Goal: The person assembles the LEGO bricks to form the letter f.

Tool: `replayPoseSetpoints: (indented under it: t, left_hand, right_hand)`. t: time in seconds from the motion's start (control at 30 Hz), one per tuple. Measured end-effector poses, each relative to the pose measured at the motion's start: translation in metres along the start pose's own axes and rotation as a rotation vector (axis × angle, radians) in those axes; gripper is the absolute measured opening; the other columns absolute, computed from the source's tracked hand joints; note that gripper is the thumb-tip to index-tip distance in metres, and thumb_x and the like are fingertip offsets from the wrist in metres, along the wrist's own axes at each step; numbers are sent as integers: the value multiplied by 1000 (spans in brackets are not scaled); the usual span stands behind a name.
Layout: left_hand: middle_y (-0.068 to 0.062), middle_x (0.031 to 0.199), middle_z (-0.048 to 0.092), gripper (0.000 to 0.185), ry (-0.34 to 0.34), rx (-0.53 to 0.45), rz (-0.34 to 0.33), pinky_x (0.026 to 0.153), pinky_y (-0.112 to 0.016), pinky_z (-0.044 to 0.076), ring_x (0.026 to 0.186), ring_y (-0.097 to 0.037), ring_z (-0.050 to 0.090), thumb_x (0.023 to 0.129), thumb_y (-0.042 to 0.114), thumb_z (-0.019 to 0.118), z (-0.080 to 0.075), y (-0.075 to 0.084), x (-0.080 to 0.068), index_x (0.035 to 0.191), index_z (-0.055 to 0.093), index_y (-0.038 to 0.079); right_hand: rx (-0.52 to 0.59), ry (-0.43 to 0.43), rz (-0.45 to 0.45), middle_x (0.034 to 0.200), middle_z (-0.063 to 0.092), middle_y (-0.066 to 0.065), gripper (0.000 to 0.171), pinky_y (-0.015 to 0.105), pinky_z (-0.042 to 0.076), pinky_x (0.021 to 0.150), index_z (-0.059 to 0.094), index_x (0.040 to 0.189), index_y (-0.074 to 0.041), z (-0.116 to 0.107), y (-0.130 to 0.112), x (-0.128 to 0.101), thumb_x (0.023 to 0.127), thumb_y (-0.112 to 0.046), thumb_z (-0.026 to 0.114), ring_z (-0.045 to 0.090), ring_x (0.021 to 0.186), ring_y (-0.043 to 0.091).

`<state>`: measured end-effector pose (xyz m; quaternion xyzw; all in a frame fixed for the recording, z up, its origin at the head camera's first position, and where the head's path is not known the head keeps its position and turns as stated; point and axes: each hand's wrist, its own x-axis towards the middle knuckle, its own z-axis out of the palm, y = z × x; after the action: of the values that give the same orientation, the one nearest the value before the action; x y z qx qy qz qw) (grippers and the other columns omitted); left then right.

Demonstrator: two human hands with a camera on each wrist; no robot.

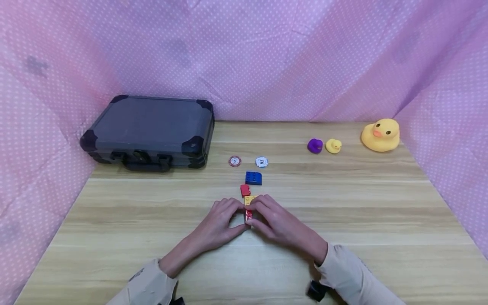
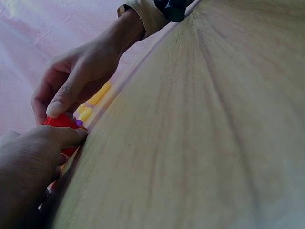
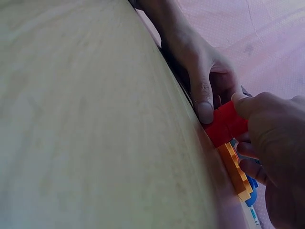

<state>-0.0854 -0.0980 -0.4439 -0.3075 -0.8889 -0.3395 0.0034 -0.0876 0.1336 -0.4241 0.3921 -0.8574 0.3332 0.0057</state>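
Both hands meet at the middle of the wooden table [image 1: 343, 220] around a small red brick [image 1: 248, 215]. My left hand [image 1: 223, 222] pinches it from the left, my right hand [image 1: 272, 220] from the right. In the right wrist view the red brick [image 3: 226, 124] sits between a left thumb tip and my right fingers, with a yellow-orange brick [image 3: 236, 171] just beyond it. The yellow brick [image 1: 249, 199] lies at the fingertips. A second red brick [image 1: 245, 190] and a blue brick [image 1: 253, 178] lie farther back in a line.
A dark hard case [image 1: 148, 131] stands at the back left. A red chip [image 1: 234, 161] and a white chip [image 1: 261, 162] lie behind the bricks. A purple duck [image 1: 314, 145], a small yellow duck [image 1: 333, 145] and a large yellow duck [image 1: 381, 134] sit back right. Pink dotted cloth walls the table.
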Motion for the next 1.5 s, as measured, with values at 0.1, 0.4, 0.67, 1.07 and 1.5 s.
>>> replayPoseSetpoints:
  t: [0.1, 0.4, 0.67, 1.07, 1.5]
  left_hand:
    - [5, 119, 66, 39, -6, -8, -5, 91, -42, 42, 109, -15, 56, 90, 29, 83, 1, 1, -1, 122, 67, 16]
    - [6, 117, 65, 39, -8, -21, -19, 93, -42, 42, 107, -14, 55, 89, 32, 84, 3, 0, -1, 121, 67, 17]
    - [7, 116, 65, 35, -5, -42, -8, 91, -42, 41, 106, -14, 55, 93, 35, 80, 2, 1, 0, 119, 67, 17]
    - [8, 117, 64, 31, -12, -35, -8, 92, -41, 41, 107, -13, 55, 94, 33, 79, -2, 1, 0, 118, 66, 18]
    - [10, 114, 63, 34, -19, -52, -37, 94, -41, 41, 105, -11, 54, 91, 34, 82, -1, 1, 0, 118, 66, 20]
  right_hand:
    - [0, -3, 4, 124, 59, 0, 32, 30, 51, 91, 64, 129, -9, 1, 0, -1, 104, -29, 65, 53, 109, 11]
    - [-16, 19, -6, 124, 60, 0, 35, 30, 51, 92, 64, 130, -8, 2, 0, -4, 104, -31, 65, 54, 110, 11]
    - [-11, 42, -3, 125, 60, 0, 37, 31, 51, 94, 66, 130, -8, 2, 2, -5, 101, -30, 70, 54, 113, 11]
    - [-27, 77, 16, 126, 64, -2, 40, 37, 50, 99, 67, 130, -13, 5, 5, -4, 97, -35, 74, 52, 119, 14]
    - [-63, 168, -28, 124, 65, 0, 32, 38, 50, 96, 70, 122, -10, -4, 16, -5, 96, -26, 76, 54, 118, 18]
